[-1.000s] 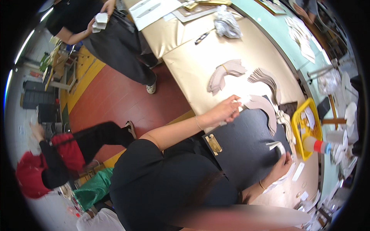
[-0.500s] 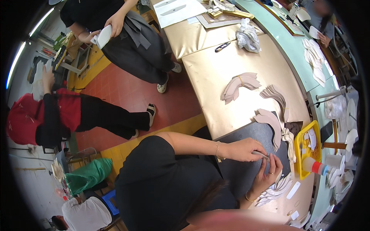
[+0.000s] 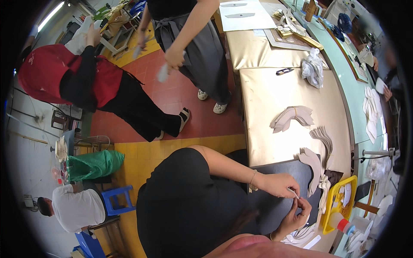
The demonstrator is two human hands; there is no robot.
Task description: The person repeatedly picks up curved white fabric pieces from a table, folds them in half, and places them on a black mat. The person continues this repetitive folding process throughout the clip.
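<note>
A small, thin, pale strip (image 3: 293, 193) is pinched between the fingertips of my two hands above a dark mat (image 3: 277, 173). My left hand (image 3: 276, 185) grips its upper end, fingers closed. My right hand (image 3: 297, 214) holds the lower end between thumb and fingers. Just beyond them, a stack of curved taupe pieces (image 3: 310, 167) lies across the mat's edge. Cream strips (image 3: 323, 189) lie beside that stack. More pale curved pieces (image 3: 301, 235) sit next to my right hand, partly hidden by it.
A yellow basket (image 3: 354, 184) stands at the right, near a spool with a red band (image 3: 342, 224). Farther up the gold-covered table (image 3: 262, 94) are a banded taupe bundle (image 3: 292, 117), thread snips (image 3: 285, 71) and a plastic bag (image 3: 313, 69). Two people stand at left; another sits.
The whole view has shifted, so the table sits farther right and lower. My hands keep their pinch on the strip. The standing person in dark clothes has lowered and parted their hands.
</note>
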